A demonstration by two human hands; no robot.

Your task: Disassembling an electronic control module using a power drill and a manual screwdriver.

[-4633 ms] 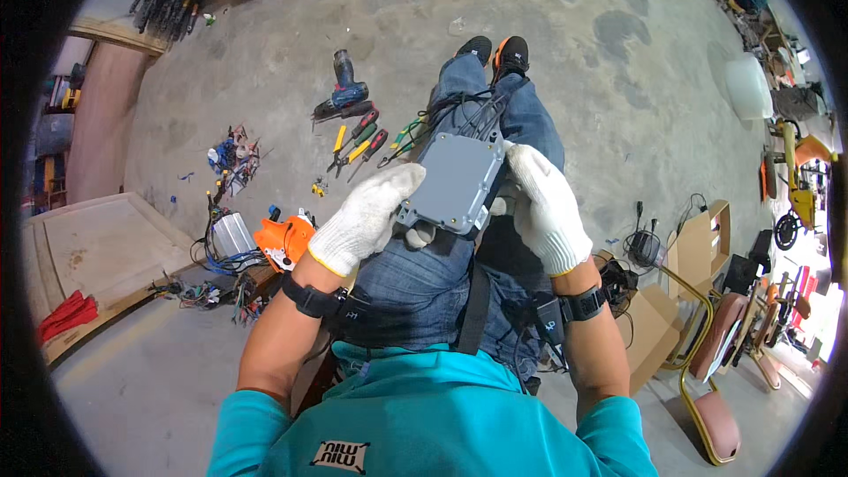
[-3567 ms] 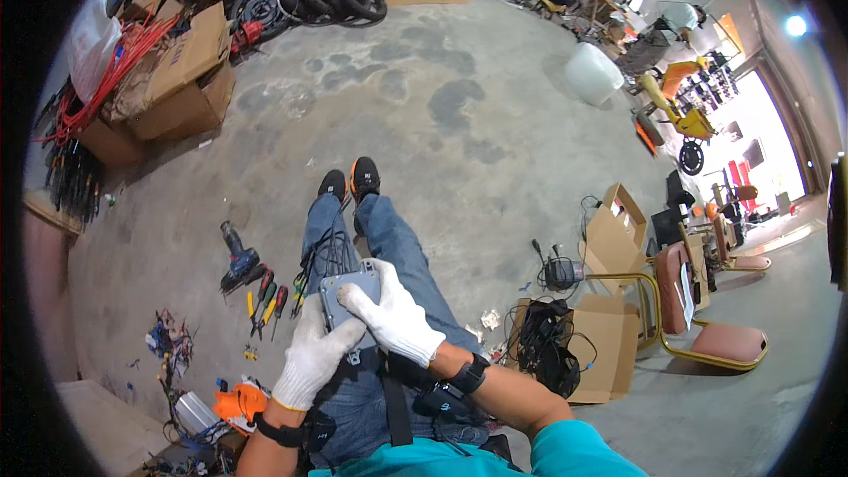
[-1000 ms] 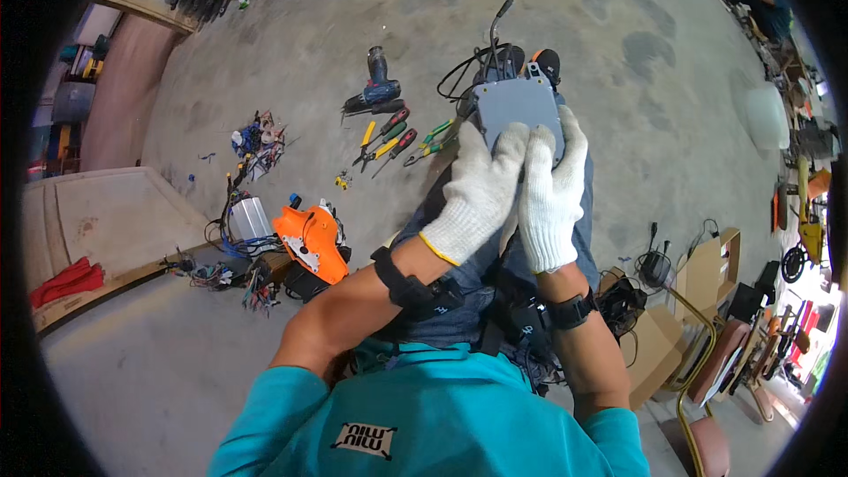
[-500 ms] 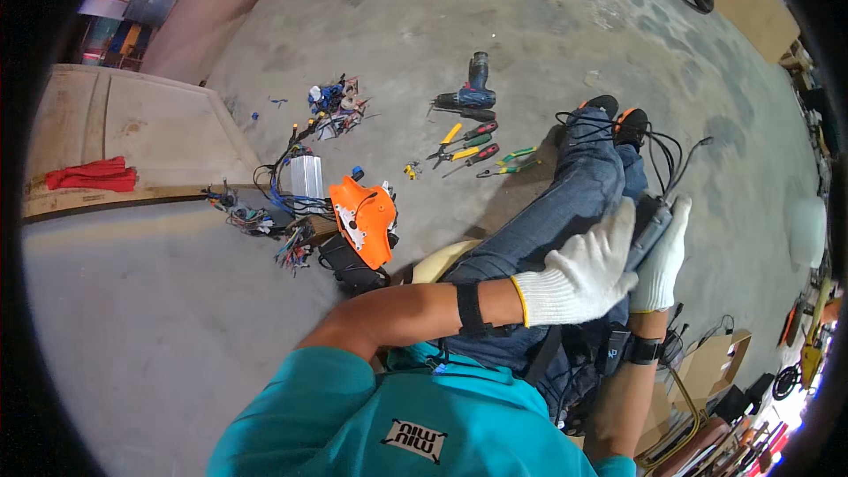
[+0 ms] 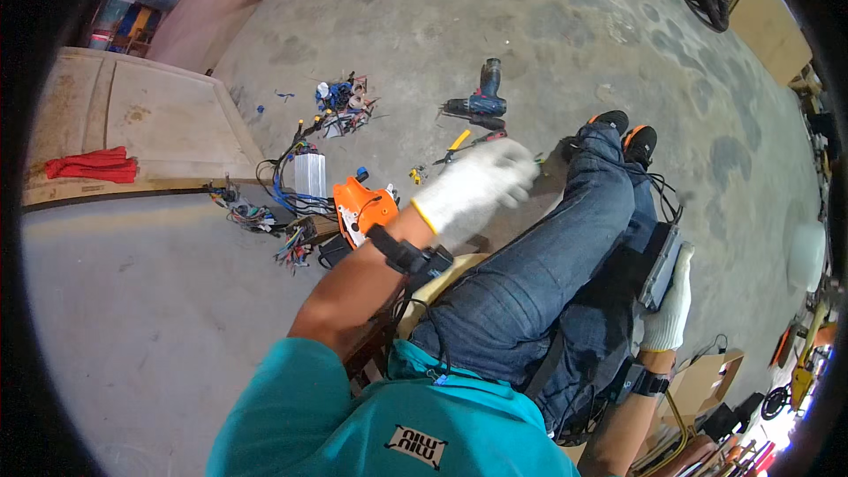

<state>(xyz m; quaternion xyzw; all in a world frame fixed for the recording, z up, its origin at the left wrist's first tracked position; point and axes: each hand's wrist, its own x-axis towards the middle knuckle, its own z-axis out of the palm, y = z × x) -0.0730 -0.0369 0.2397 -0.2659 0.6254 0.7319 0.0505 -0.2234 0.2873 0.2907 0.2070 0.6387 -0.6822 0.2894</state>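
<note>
My right hand (image 5: 673,300), in a white knit glove, grips a flat dark-grey box with black cables (image 5: 659,269) beside my right thigh. The cables trail from its far end towards my shoes. Out over the tools on the floor is my left hand (image 5: 484,190), gloved the same way and smeared by motion. Its fingers are too blurred to read. Beyond it show yellow-handled pliers (image 5: 459,140) and a red-tipped screwdriver handle (image 5: 493,135); the glove hides much of the other tools. A blue-black cordless drill (image 5: 481,103) lies farther off.
Left of my legs sit an orange plastic housing (image 5: 360,203), a silver metal box (image 5: 310,174) and bundles of wires (image 5: 252,216). A heap of wire scraps (image 5: 344,106) lies farther away. A red cloth (image 5: 93,165) rests on a wooden panel (image 5: 168,119). An open cardboard box (image 5: 707,384) stands at right.
My left hand has left the grey box and swung left over the floor tools. My right hand keeps the box, now lower and closer to my thigh.
</note>
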